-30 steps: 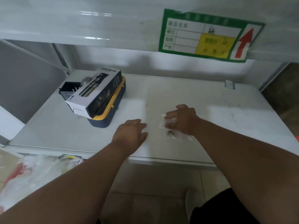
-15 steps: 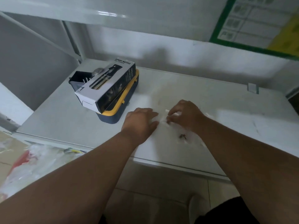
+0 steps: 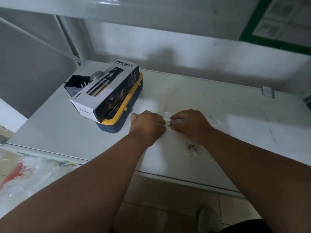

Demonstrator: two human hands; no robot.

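Observation:
A small clear plastic bag (image 3: 168, 116) with small dark metal parts in it lies on the white shelf (image 3: 218, 111). My left hand (image 3: 148, 125) and my right hand (image 3: 190, 125) meet over it, fingers curled, both pinching the bag's top between them. More of the clear plastic with a few dark metal pieces (image 3: 191, 147) lies just under my right wrist. The fingertips are hidden behind the backs of my hands.
A grey and black spray bottle box (image 3: 104, 89) rests on a navy and yellow case (image 3: 121, 121) at the shelf's left. A black holder (image 3: 75, 83) stands behind it. Clear plastic bags (image 3: 25, 175) lie on the floor at lower left. An upper shelf (image 3: 151, 14) hangs overhead.
My left hand moved right from flat on the shelf to meet my right hand at the bag, and its fingers curled. The view came closer and shifted right.

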